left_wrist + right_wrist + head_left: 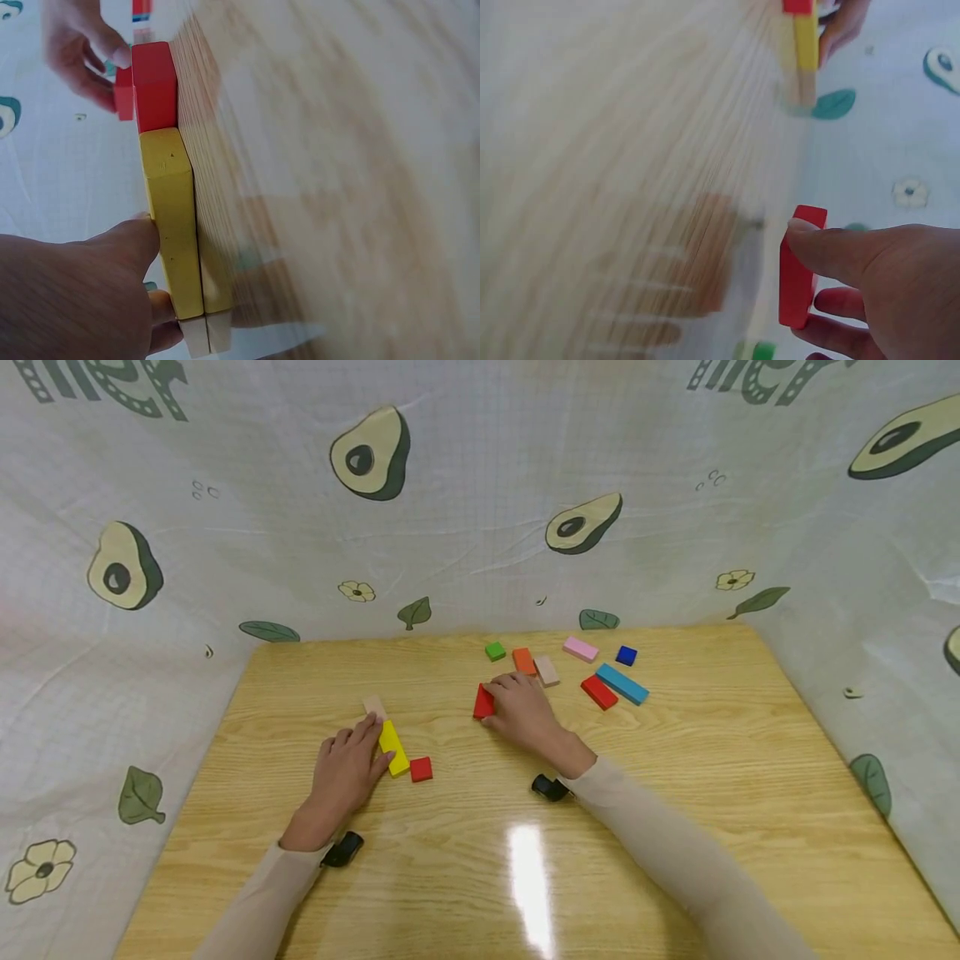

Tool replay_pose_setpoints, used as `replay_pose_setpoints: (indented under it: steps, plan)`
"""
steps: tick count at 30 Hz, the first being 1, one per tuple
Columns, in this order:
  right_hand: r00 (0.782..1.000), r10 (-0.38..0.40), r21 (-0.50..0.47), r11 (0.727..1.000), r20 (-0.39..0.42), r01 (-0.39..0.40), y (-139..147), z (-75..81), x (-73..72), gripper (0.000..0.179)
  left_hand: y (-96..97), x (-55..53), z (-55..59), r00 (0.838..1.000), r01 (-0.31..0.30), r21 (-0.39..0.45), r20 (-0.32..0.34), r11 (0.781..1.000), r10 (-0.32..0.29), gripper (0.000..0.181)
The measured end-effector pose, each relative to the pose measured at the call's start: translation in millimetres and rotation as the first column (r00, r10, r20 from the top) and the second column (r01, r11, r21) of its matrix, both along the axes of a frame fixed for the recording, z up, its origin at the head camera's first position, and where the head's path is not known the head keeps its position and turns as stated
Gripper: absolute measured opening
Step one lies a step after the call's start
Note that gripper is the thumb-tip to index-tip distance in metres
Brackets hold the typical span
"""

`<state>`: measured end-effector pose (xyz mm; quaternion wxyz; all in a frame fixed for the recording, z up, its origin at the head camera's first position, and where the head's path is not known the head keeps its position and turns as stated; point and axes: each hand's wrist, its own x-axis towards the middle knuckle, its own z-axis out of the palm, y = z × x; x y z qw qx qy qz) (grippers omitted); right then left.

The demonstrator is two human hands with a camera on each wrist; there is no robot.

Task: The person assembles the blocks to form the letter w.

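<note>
My left hand (347, 766) lies along the left side of a long yellow block (393, 750). Its thumb and fingertips touch that side in the left wrist view. A small beige block (374, 707) meets the yellow block's far end, and a small red cube (422, 769) sits by its near end. Further right, my right hand (523, 713) pinches a red rectangular block (483, 702) between thumb and fingers. In the right wrist view that red block (798, 274) appears held by its ends, close to the tabletop.
Behind the right hand lie a green block (495, 651), an orange block (524, 662) and a beige block (547, 671). Farther right are pink (581, 649), dark blue (626, 656), light blue (622, 684) and red (599, 692) blocks. Avocado-print cloth (480, 527) surrounds the wooden table (750, 827).
</note>
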<state>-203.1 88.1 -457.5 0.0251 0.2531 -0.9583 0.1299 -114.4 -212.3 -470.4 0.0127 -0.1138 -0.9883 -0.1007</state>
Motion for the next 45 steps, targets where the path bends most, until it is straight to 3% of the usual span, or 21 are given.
replay_pose_setpoints:
  steps: [14, 45]
  plan:
    - [0.996, 0.086, -0.048, 0.995, 0.013, -0.085, -32, 1.1, 31.6, 0.058, 0.3, 0.7, 0.2, 1.000, 0.000, -0.003, -0.005, 1.000, 0.000, 0.058]
    - [0.994, 0.105, 0.058, 0.993, -0.026, -0.103, -60, -6.9, 44.8, 0.054, 1.6, 1.9, 1.8, 1.000, -0.005, -0.006, -0.001, 1.000, 0.004, 0.058]
